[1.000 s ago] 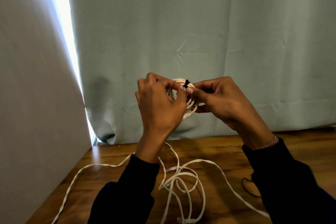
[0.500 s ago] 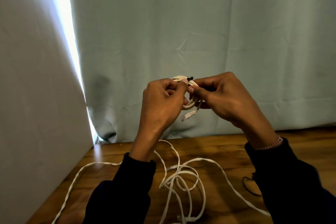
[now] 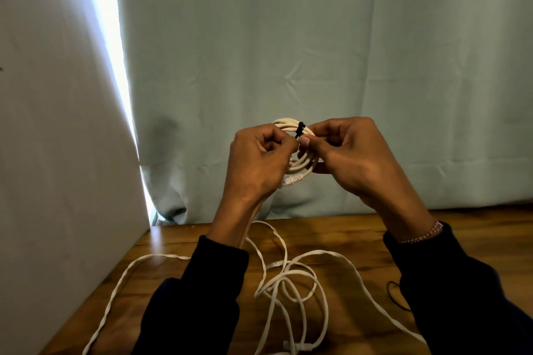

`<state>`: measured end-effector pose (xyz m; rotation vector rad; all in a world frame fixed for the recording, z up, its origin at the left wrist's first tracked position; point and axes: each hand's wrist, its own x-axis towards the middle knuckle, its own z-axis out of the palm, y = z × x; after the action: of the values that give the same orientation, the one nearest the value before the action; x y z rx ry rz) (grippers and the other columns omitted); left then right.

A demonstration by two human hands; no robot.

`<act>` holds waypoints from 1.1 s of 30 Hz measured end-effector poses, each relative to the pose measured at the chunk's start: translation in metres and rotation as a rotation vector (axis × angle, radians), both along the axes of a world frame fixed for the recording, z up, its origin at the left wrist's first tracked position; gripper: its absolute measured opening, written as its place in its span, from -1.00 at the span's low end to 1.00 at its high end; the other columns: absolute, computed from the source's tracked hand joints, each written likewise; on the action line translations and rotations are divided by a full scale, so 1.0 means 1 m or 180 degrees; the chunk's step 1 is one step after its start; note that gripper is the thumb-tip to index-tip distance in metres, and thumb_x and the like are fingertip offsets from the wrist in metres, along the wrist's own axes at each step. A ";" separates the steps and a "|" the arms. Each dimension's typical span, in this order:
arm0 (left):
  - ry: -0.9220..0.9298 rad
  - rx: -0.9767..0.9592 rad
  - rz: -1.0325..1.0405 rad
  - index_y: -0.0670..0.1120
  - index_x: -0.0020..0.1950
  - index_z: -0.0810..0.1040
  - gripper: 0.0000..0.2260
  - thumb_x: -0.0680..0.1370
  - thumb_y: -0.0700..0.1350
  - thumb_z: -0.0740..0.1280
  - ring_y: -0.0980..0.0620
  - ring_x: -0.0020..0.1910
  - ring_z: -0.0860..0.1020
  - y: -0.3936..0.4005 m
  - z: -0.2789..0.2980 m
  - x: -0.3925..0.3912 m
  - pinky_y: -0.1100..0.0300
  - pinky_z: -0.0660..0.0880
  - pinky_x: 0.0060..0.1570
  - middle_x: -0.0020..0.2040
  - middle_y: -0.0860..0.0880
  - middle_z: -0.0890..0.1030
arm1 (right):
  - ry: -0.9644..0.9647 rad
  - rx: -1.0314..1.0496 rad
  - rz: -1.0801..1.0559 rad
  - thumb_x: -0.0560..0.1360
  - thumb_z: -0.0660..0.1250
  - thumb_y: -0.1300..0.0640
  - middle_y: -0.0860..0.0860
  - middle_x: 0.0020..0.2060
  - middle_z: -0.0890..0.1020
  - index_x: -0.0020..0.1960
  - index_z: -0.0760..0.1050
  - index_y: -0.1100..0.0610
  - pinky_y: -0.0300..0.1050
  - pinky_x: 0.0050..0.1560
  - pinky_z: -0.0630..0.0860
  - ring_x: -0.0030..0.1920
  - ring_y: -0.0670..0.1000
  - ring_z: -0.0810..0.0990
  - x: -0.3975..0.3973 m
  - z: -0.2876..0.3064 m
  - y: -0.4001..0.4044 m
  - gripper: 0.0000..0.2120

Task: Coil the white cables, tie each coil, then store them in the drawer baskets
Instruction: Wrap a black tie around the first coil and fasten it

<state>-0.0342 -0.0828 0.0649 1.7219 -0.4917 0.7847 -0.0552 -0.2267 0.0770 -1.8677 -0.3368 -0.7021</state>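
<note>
Our left hand (image 3: 259, 161) and right hand (image 3: 349, 158) pinch the thin black tie (image 3: 300, 129) around the small white cable coil (image 3: 302, 158); the loose white cable (image 3: 288, 282) on the wooden counter (image 3: 346, 233) remains uncoiled, nothing stored.

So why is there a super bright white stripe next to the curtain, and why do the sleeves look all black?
In the head view, daylight pours through the gap beside the curtain and washes out to pure white; the camera dims everything else, so the dark sleeves lose detail, while the hands and the white coil stay fairly sharp.
</note>
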 end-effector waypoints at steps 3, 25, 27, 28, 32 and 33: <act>-0.0029 0.0085 0.0090 -0.18 -0.19 0.67 -0.86 0.54 -0.16 0.41 0.20 -0.45 0.57 -0.001 -0.001 0.000 0.37 0.48 -0.38 -0.39 0.02 0.62 | 0.0008 0.0059 0.0078 0.55 0.40 0.18 0.02 -0.17 0.74 0.12 0.67 0.12 -0.01 -0.08 0.70 -0.18 -0.02 0.74 0.000 -0.002 0.003 -0.83; -0.0235 -0.0030 0.0259 -0.08 0.07 0.73 -0.84 0.59 -0.08 0.39 0.17 -0.36 0.63 -0.010 -0.007 0.001 0.36 0.55 -0.28 -0.28 0.03 0.67 | 0.0363 -0.0029 0.0548 0.56 0.38 0.19 0.02 -0.19 0.76 0.34 0.46 0.15 -0.10 -0.08 0.67 -0.15 -0.04 0.75 -0.013 0.011 -0.012 -0.64; -0.0130 0.0040 0.0293 -0.08 0.02 0.74 -0.84 0.59 -0.06 0.39 0.15 -0.39 0.63 -0.008 -0.005 -0.001 0.28 0.59 -0.26 -0.35 0.06 0.64 | 0.0403 -0.0044 0.0567 0.55 0.38 0.19 0.02 -0.19 0.75 0.32 0.47 0.15 -0.09 -0.07 0.68 -0.15 -0.03 0.75 -0.013 0.011 -0.011 -0.65; -0.0064 0.0078 0.0307 -0.08 -0.01 0.74 -0.84 0.59 -0.05 0.39 0.15 -0.39 0.63 -0.006 -0.003 -0.002 0.25 0.60 -0.23 -0.37 0.07 0.65 | 0.0400 -0.0056 0.0563 0.55 0.38 0.18 0.02 -0.20 0.75 0.31 0.48 0.15 -0.06 -0.05 0.68 -0.15 -0.03 0.75 -0.012 0.011 -0.011 -0.67; 0.0101 0.0225 0.0391 -0.06 -0.09 0.74 -0.81 0.59 -0.02 0.39 0.19 -0.38 0.64 -0.001 0.002 -0.005 0.26 0.58 -0.15 -0.40 0.08 0.66 | 0.0305 -0.0217 0.0369 0.56 0.39 0.17 -0.01 -0.21 0.75 0.26 0.52 0.12 -0.05 -0.04 0.68 -0.16 -0.06 0.74 -0.011 0.011 -0.009 -0.72; 0.0107 0.0236 0.0389 -0.06 -0.08 0.74 -0.81 0.59 -0.02 0.38 0.19 -0.37 0.64 -0.001 0.002 -0.007 0.28 0.56 -0.16 -0.40 0.09 0.65 | 0.0269 -0.0236 0.0322 0.56 0.39 0.16 -0.02 -0.22 0.75 0.24 0.53 0.12 -0.04 -0.04 0.68 -0.16 -0.06 0.74 -0.010 0.011 -0.008 -0.74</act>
<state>-0.0411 -0.0841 0.0672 1.8448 -0.3997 0.8317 -0.0656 -0.2351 0.0876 -1.9299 -0.4045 -0.5469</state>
